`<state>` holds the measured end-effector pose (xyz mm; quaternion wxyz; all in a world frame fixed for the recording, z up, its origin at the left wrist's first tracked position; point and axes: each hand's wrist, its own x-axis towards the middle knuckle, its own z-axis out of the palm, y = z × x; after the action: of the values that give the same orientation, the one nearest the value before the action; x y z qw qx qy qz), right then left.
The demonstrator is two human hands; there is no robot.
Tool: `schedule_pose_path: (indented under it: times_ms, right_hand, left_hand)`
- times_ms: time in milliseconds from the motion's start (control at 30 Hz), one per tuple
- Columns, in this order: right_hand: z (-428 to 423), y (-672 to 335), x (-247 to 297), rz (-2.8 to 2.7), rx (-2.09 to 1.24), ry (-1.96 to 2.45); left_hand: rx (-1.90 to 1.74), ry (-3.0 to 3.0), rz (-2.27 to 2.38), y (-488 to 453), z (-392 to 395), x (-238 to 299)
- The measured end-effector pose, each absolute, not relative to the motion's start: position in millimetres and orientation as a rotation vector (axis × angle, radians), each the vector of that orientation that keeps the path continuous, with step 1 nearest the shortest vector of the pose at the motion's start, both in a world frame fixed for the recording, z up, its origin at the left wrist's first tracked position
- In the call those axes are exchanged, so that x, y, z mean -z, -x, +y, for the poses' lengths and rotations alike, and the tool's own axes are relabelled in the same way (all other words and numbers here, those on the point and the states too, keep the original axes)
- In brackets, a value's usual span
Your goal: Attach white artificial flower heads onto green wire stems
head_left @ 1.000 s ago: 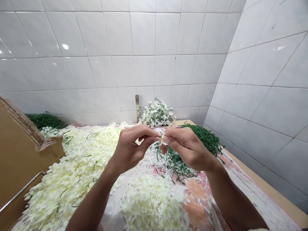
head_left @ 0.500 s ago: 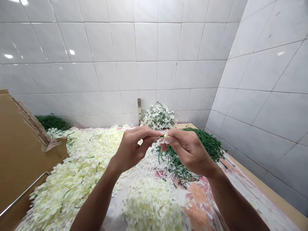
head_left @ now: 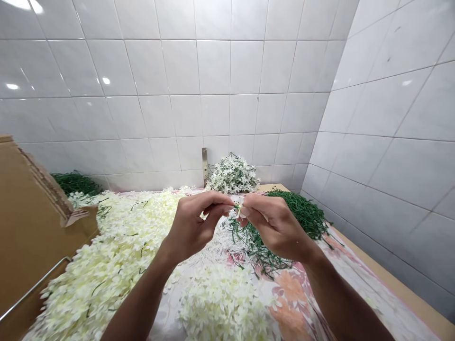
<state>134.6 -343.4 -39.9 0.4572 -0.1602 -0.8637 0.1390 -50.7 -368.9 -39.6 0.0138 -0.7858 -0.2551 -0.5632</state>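
My left hand (head_left: 194,225) and my right hand (head_left: 275,225) meet fingertip to fingertip above the table, both pinched on a small white artificial flower (head_left: 237,210) with a bit of green stem. Below my right hand lies a heap of green plastic stems (head_left: 302,215). A large pile of cream flower heads (head_left: 113,251) spreads to the left, and a smaller heap of them (head_left: 220,303) lies near the front edge.
A floral cloth (head_left: 295,293) covers the wooden table (head_left: 401,289), which sits in a white-tiled corner. A cardboard box (head_left: 31,227) stands at the left. A bunch of assembled flower sprigs (head_left: 232,174) and more green stems (head_left: 74,183) lie against the back wall.
Both hands have stayed pinched together on the small flower, with only slight finger shifts. The view has tilted a little, so the hands sit slightly lower in the frame.
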Motion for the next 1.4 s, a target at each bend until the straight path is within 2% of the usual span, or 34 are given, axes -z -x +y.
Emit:
schedule_pose_path:
  times_ms: [633,1033,1233,1400]
  right_hand:
    - [-336.7,-118.5,45.1,-2.058,-0.365,0.437]
    - [-319.1,-127.2,41.6,-2.046,-0.489,0.597]
    - [-317.7,-194.6,18.2,-1.477,-0.382,0.583]
    - [-333.8,-234.2,15.3,-1.150,-0.284,0.491]
  left_hand:
    - [1.865,2.499,-0.834,55.4,-355.0,44.6]
    - [1.977,2.570,-1.053,64.1,-328.2,56.2]
    - [1.620,2.386,-1.392,54.2,-229.6,62.5]
    - [1.341,2.360,-1.513,39.5,-101.9,29.8]
